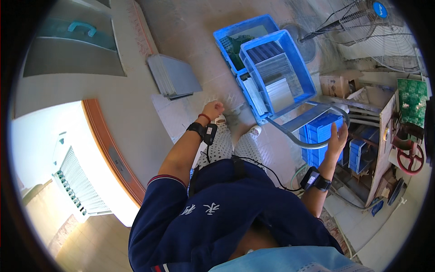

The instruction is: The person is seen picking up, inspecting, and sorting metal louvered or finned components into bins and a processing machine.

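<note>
My right hand (336, 139) lies against the curved grey metal handle (309, 145) of a cart, palm on the tube and fingers stretched out. A flat metal crosspiece (306, 119) joins the handle's sides. Ahead of it, a blue plastic crate (308, 75) holds stacks of flat panels (279, 92), some dark and ribbed, some pale. It rests partly over other blue crates, one of them (247, 22) containing dark green pieces (236, 49). My left hand (214, 109) hangs in front of my body, fingers curled in, with nothing visible in it.
A stack of grey boards (174, 76) leans by the wall at left, near an orange-brown door frame (111, 154). On the right stand stacked blue bins (319, 136), a wooden shelf unit (383, 145), a cardboard box (336, 85) and a red handwheel (410, 157). A large fan (389, 43) is behind.
</note>
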Tool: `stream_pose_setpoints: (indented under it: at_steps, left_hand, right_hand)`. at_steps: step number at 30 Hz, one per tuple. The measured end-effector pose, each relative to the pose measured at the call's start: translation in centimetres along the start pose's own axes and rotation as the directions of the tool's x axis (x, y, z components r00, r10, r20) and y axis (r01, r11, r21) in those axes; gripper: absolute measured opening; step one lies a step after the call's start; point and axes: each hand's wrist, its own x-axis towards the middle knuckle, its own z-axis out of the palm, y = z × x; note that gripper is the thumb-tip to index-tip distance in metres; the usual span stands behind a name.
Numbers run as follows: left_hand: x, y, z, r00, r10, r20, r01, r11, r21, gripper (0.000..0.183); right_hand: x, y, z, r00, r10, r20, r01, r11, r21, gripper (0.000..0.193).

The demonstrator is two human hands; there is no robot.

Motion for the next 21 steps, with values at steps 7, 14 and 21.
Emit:
stream_pose_setpoints:
  at_steps: [7, 14, 21]
  left_hand:
    - [3.5, -0.3, -3.3, 0.998, -0.056, -0.028, 0.056, 0.998, 0.021, 0.02]
    - [3.7, -0.8, -7.2, 0.989, -0.111, -0.093, 0.093, 0.98, -0.176, 0.021]
    - [2.7, -4.5, -11.9, 0.945, -0.258, -0.199, 0.177, 0.919, -0.353, 0.025]
  right_hand:
    - [-1.3, -14.9, 7.1, 0.756, -0.111, 0.645, -0.399, 0.703, 0.588, 0.043]
    - [4.9, -9.4, 19.4, 0.458, 0.127, 0.88, -0.831, 0.412, 0.373, 0.04]
    - [12.8, 0.4, 31.6, 0.391, 0.505, 0.77, -0.887, 0.43, 0.168, 0.041]
